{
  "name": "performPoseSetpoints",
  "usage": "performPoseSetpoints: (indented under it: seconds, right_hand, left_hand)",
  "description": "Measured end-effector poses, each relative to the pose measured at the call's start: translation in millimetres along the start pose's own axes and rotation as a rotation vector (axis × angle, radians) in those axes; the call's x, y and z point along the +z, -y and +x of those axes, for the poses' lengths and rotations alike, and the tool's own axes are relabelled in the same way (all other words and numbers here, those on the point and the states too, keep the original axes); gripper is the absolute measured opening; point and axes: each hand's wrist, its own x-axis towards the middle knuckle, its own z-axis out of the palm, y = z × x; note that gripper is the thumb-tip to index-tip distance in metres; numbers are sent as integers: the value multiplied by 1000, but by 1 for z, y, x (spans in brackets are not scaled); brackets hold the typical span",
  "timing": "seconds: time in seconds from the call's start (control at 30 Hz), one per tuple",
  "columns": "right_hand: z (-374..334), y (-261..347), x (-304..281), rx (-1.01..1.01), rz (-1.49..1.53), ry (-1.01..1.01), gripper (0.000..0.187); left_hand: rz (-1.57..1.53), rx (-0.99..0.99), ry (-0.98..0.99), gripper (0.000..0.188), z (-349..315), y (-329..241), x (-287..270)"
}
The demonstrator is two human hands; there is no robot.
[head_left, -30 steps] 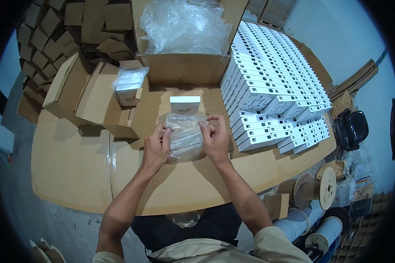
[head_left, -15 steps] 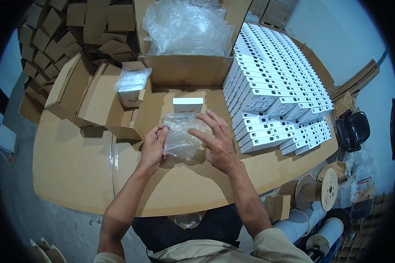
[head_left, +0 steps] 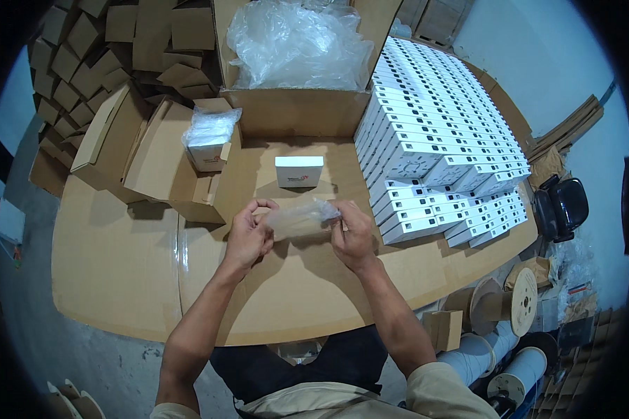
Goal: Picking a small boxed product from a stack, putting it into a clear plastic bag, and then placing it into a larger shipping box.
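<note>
A clear plastic bag (head_left: 299,221) is stretched sideways between my hands, above the cardboard-covered table (head_left: 129,265). My left hand (head_left: 249,236) pinches its left end, and my right hand (head_left: 353,234) grips its right end with closed fingers. Just beyond the bag a small white box (head_left: 299,172) stands on the cardboard, touched by neither hand. To the left, an open carton (head_left: 168,164) holds several similar white boxes wrapped in clear plastic (head_left: 213,133).
Large stacks of white boxes (head_left: 426,153) fill the right side of the table. At the back a carton (head_left: 300,112) holds a heap of clear plastic bags (head_left: 297,45). Folded cardboard pieces (head_left: 122,28) pile up at far left. Cable spools (head_left: 524,300) stand on the floor at right.
My right hand has closed on the bag's right end, where its fingers were spread before. The bag has gone from a spread sheet to a narrow stretched strip, uncovering the white box.
</note>
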Motion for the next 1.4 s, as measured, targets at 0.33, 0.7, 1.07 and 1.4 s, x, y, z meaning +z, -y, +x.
performPoseSetpoints:
  seconds: [0.33, 0.7, 1.07, 1.4]
  right_hand:
    - [-6, 8, 11, 362, 269, 155, 10]
    - [-4, -5, 18, 811, 1055, -115, 16]
    - [12, 8, 8, 932, 1348, -282, 19]
    - [-11, 9, 35, 546, 393, -116, 33]
  left_hand:
    - [161, 407, -141, 16, 5, 10, 10]
    - [110, 417, -168, 16, 10, 19, 14]
    - [75, 402, -306, 19, 8, 14, 13]
    - [225, 501, -381, 22, 9, 14, 12]
